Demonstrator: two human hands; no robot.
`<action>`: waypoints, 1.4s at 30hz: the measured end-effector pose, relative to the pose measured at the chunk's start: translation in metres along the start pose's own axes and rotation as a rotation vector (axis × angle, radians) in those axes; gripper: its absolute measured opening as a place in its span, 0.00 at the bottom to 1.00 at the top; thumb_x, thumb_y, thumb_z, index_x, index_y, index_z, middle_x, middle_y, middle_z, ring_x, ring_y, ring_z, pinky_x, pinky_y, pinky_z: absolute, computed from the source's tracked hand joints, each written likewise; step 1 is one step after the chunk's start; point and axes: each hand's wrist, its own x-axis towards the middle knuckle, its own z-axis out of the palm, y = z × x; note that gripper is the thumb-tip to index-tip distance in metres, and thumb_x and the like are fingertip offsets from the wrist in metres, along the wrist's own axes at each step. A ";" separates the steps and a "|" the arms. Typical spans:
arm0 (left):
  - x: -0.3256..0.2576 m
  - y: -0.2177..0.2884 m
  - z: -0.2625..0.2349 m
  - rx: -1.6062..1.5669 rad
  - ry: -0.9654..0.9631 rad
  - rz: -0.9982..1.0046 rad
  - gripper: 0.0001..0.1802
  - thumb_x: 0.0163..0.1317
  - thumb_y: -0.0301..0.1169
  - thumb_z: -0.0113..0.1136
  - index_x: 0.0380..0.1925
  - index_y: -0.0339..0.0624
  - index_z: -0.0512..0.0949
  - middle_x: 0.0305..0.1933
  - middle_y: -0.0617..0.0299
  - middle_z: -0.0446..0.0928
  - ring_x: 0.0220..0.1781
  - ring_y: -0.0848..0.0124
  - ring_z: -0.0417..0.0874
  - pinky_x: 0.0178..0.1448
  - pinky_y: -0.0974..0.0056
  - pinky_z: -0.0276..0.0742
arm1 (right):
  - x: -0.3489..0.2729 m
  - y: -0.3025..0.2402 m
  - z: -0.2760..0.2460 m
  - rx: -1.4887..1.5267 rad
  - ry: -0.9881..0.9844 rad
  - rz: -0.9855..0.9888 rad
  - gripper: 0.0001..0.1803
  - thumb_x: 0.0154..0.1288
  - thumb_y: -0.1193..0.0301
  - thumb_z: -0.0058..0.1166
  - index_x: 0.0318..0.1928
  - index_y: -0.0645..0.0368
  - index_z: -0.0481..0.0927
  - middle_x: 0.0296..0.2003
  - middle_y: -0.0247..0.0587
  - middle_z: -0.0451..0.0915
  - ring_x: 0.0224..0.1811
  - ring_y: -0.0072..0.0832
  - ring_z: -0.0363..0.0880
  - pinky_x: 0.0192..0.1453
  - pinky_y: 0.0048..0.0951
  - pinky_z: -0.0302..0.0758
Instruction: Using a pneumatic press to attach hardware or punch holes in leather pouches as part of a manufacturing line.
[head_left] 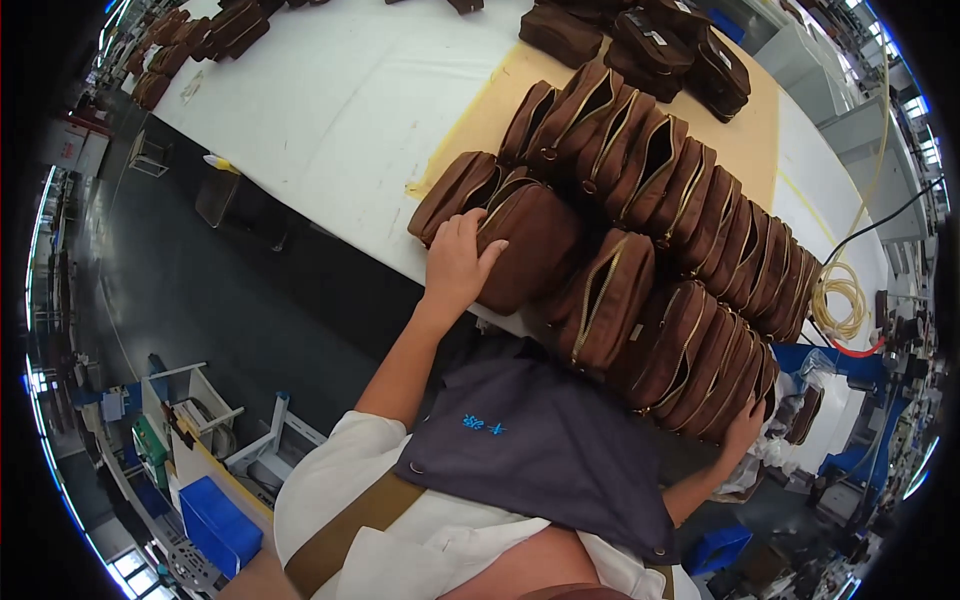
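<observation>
Brown zippered bags with gold zips stand packed in two rows on the table. At the left end of the near row, my left hand (460, 262) grips the upper edge of a brown zippered bag (535, 240), fingers at the top and thumb apart on its side. Another brown bag (455, 198) stands just beyond that hand. At the right end of the near row, my right hand (743, 430) lies with fingers stretched against the last brown bag (757, 385); part of it is hidden. A narrower bag (612, 300) leans mid-row with its zip facing up.
The far row of bags (690, 195) runs alongside. More brown bags (650, 50) lie at the back of the white table (330, 110), others at its far left. A coiled yellow hose (840, 305) sits at the right edge. Blue bins (218, 520) are below left.
</observation>
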 end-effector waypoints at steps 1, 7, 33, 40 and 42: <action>0.000 0.002 0.000 0.003 -0.002 -0.006 0.26 0.58 0.38 0.64 0.53 0.39 0.70 0.42 0.51 0.74 0.45 0.52 0.74 0.50 0.54 0.72 | 0.000 -0.001 -0.001 -0.003 -0.006 -0.002 0.30 0.74 0.56 0.40 0.66 0.66 0.65 0.63 0.58 0.68 0.66 0.51 0.65 0.66 0.39 0.64; -0.009 0.012 -0.001 0.032 0.008 0.069 0.19 0.55 0.35 0.67 0.43 0.37 0.75 0.45 0.52 0.72 0.45 0.52 0.74 0.50 0.53 0.72 | -0.003 0.001 -0.004 -0.025 -0.004 -0.027 0.29 0.73 0.56 0.41 0.64 0.67 0.66 0.61 0.59 0.70 0.64 0.53 0.68 0.65 0.40 0.65; 0.039 -0.086 0.016 -0.059 0.083 0.025 0.05 0.59 0.29 0.59 0.31 0.39 0.78 0.48 0.54 0.78 0.50 0.55 0.77 0.54 0.54 0.72 | 0.003 0.032 0.004 0.000 0.052 -0.077 0.28 0.74 0.58 0.40 0.64 0.67 0.66 0.60 0.59 0.71 0.62 0.51 0.69 0.64 0.39 0.64; 0.025 -0.048 -0.011 0.142 0.181 0.036 0.07 0.58 0.28 0.60 0.37 0.41 0.79 0.45 0.53 0.77 0.48 0.54 0.77 0.54 0.55 0.72 | -0.009 -0.023 -0.011 0.099 -0.048 -0.040 0.27 0.74 0.59 0.41 0.63 0.69 0.66 0.59 0.57 0.72 0.62 0.48 0.70 0.63 0.36 0.64; 0.003 -0.002 -0.017 0.031 0.083 0.063 0.11 0.58 0.29 0.61 0.42 0.42 0.78 0.43 0.54 0.76 0.47 0.54 0.77 0.52 0.55 0.72 | -0.015 -0.023 -0.017 0.223 -0.101 -0.026 0.26 0.74 0.60 0.43 0.62 0.69 0.68 0.57 0.53 0.75 0.59 0.40 0.73 0.61 0.33 0.65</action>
